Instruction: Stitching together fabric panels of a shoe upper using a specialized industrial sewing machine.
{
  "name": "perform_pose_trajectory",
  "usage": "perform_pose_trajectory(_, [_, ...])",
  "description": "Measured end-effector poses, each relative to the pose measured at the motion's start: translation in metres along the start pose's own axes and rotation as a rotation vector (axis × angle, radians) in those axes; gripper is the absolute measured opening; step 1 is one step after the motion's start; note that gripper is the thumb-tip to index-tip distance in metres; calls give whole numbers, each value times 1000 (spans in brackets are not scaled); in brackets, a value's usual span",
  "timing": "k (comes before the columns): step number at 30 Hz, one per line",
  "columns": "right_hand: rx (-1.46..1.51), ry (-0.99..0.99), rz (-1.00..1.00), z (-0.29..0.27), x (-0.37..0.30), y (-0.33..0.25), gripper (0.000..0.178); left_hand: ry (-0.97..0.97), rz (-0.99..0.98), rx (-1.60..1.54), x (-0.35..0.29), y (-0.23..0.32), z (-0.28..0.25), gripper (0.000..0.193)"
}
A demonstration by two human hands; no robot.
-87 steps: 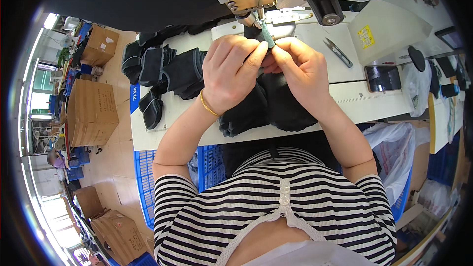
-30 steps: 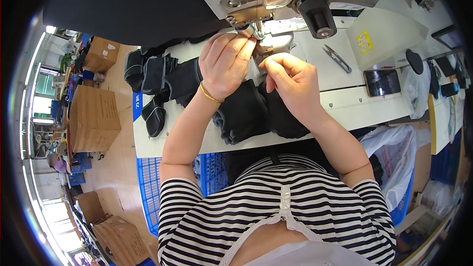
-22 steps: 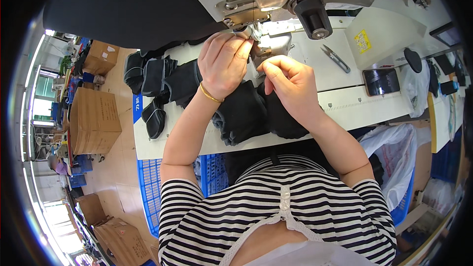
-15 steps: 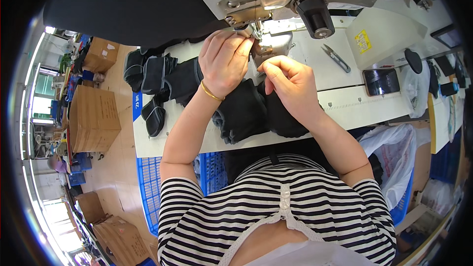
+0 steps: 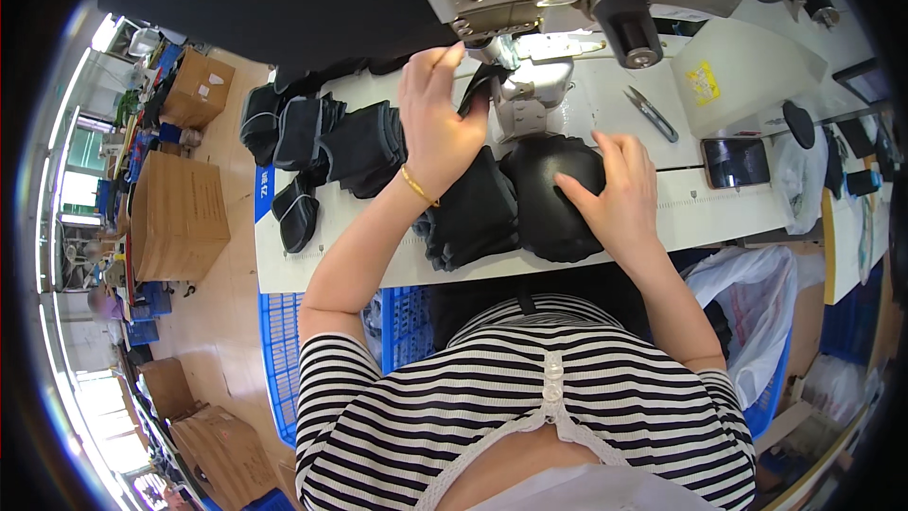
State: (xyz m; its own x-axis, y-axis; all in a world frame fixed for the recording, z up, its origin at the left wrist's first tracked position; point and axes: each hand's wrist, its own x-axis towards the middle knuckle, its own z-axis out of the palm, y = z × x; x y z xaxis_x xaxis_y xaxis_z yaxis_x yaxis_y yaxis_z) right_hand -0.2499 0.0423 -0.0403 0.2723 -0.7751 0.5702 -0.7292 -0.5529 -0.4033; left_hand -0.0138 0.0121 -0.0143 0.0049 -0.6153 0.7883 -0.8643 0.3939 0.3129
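My left hand (image 5: 440, 123), with a gold bangle at its wrist, is beside the sewing machine's needle area (image 5: 501, 52). A small black fabric piece (image 5: 483, 79) sits between its thumb and fingers, running up to the machine foot. My right hand (image 5: 619, 194) is spread over a rounded, shiny black stack (image 5: 549, 199) at the table's front; thumb on its top, fingers at its right side. Left of that stack, below my left hand, lies another pile of black fabric pieces (image 5: 473, 213) with grey edges.
Bundles of black pieces (image 5: 359, 147) stand at the left, with a small tied bundle (image 5: 296, 222) near the edge. Thread snips (image 5: 653, 114) and a phone (image 5: 735, 163) lie right on the white table (image 5: 681, 208). Blue crates (image 5: 407, 331) are below; cartons (image 5: 180, 218) stand on the floor.
My right hand has opened from a pinch near the needle and moved right and down onto the shiny stack. My left hand's fingers have loosened and spread beside the machine foot.
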Motion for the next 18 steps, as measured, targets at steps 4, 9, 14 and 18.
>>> perform_pose_trajectory(4, [168,-170,185,10,-17,11,60,-37,101,3,9,-9,1,47])
perform_pose_trajectory(9, [41,-78,50,8,-17,6,53,-37,212,448,1,-64,-54,50])
perform_pose_trajectory(14, [-65,-13,-23,8,-21,4,47,-301,80,552,-58,-94,-115,51])
perform_pose_trajectory(18, [-23,62,-6,12,-26,5,41,-469,-182,-4,-60,-46,-122,52])
